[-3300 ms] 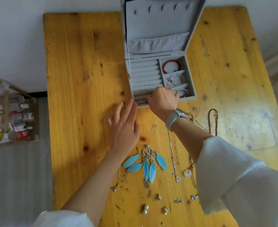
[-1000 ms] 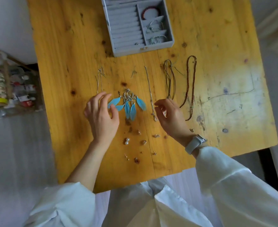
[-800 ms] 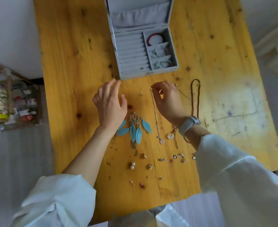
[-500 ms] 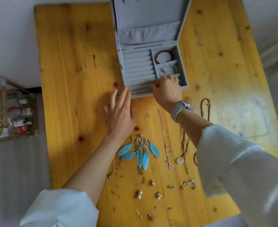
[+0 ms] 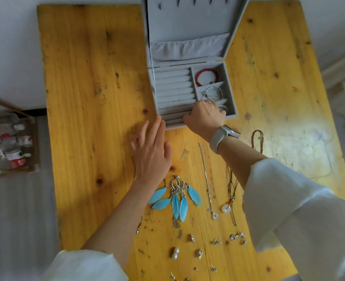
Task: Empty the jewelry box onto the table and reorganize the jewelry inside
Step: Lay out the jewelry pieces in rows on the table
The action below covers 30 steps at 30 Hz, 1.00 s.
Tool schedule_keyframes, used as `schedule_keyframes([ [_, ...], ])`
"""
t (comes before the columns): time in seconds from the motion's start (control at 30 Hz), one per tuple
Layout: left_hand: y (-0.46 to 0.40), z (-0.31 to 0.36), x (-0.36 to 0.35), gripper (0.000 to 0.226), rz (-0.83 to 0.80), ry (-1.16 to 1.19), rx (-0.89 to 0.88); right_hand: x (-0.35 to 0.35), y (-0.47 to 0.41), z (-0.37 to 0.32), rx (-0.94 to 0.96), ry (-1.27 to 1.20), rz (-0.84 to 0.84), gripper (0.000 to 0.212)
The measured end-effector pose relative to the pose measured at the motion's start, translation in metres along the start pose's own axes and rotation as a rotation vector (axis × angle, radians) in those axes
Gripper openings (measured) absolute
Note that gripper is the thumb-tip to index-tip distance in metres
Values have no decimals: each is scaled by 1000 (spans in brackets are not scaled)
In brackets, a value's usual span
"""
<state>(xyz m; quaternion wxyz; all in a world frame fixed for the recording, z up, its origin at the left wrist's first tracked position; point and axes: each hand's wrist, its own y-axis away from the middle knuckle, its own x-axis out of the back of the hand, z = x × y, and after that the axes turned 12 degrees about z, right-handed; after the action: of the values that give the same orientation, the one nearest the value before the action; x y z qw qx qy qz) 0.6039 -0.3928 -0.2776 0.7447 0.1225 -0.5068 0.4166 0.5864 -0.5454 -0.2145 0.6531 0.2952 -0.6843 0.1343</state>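
Seen from above, the right hand (image 5: 205,116) reaches into the near right corner of an open grey jewelry box (image 5: 192,92). Its fingers curl down over the nearest small compartment, where a silver bangle (image 5: 222,108) shows just past the knuckles; whether the fingers actually pinch anything cannot be told. A grey watch (image 5: 221,137) sits on that wrist. The left hand (image 5: 152,153) lies flat with fingers straight and spread, holding nothing, its fingertips just beside the box's near left corner.

The box stands at the far middle of a yellow wooden table (image 5: 82,98), lid upright. Its left half holds padded ring rolls; on the right, a red bead bracelet (image 5: 207,76) lies in the far compartment and silver bangles (image 5: 212,93) in the middle one.

Nearer on the table lie blue feather earrings (image 5: 175,199), a silver chain (image 5: 206,179), a cord necklace with a white ring pendant (image 5: 226,208), a brown bead string (image 5: 257,138), pearl earrings (image 5: 175,252) and small studs (image 5: 216,241).

At left, a wooden rack (image 5: 9,142) holds bottles; their labels are too blurred to read.
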Motion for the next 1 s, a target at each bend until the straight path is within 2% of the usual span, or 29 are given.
schedule_keyframes([
  [0.1, 1, -1, -1, 49, 3, 3, -4, -1, 0, 1, 13, 12, 5, 28],
  [0.23, 0, -2, 0, 50, 3, -8, -12, -1, 0, 0, 51, 34, 30, 12],
  [0.37, -1, -2, 3, 51, -30, -8, -9, 0, 0, 1, 51, 14, 29, 17],
  [0.47, -2, -2, 8, 52, -57, 28, 9, 1, -1, 6, 29, -80, 43, 29],
  [0.6, 8, 7, 23, 50, -34, 103, 96, 9, 15, 23, -19, -329, 70, 28],
  [0.77, 65, 19, 41, 45, 60, 113, 144, 13, 94, 82, -23, -473, 45, 9],
  [0.87, 114, 26, 52, 41, 101, 118, 204, -2, 160, 129, -29, -478, 2, 8],
  [1.0, 182, 31, 63, 38, 143, 82, 262, -28, 246, 172, 44, -568, 38, 9],
])
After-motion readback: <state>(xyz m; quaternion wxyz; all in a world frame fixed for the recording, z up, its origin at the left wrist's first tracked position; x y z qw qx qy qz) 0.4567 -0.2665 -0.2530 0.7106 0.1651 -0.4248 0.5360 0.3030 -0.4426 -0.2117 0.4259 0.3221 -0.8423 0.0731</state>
